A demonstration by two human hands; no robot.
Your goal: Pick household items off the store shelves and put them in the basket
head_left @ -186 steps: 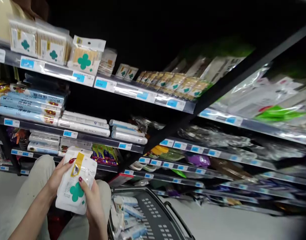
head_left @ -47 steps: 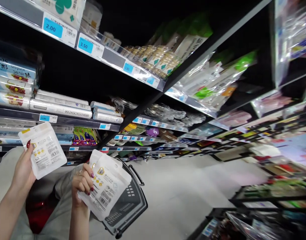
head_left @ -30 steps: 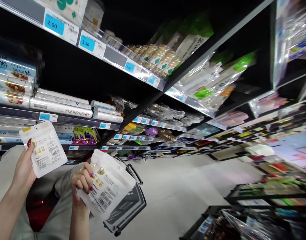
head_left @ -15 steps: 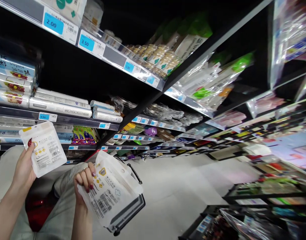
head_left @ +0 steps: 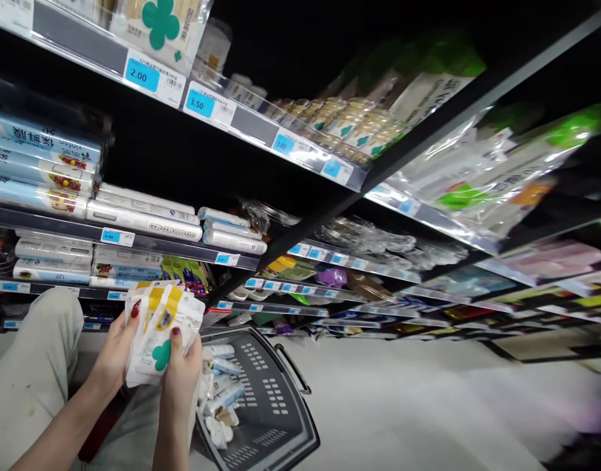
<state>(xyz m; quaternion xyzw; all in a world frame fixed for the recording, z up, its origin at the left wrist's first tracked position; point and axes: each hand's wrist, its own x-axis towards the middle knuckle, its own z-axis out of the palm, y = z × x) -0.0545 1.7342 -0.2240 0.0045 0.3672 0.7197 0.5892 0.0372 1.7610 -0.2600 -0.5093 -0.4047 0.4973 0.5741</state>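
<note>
Both of my hands grip a small stack of white pouches (head_left: 157,330) with yellow strips and a green clover mark, held low on the left in front of the shelves. My left hand (head_left: 114,350) clasps the stack's left edge, its red-nailed thumb on top. My right hand (head_left: 181,367) closes on the right edge with the thumb pressed near the clover. The pouches hang just left of and above a dark plastic shopping basket (head_left: 275,409) that holds several small packets (head_left: 216,399).
Black store shelves (head_left: 300,216) with blue price tags (head_left: 142,75) run from upper left to right, stocked with film rolls (head_left: 143,219), cotton swabs and bagged goods. My knee in pale trousers (head_left: 30,373) is at the lower left. A pale floor aisle (head_left: 428,412) stretches to the right.
The two pouches, held apart half a second ago, are now brought together in one stack between both hands. The view has swung left and down, showing the basket's inside.
</note>
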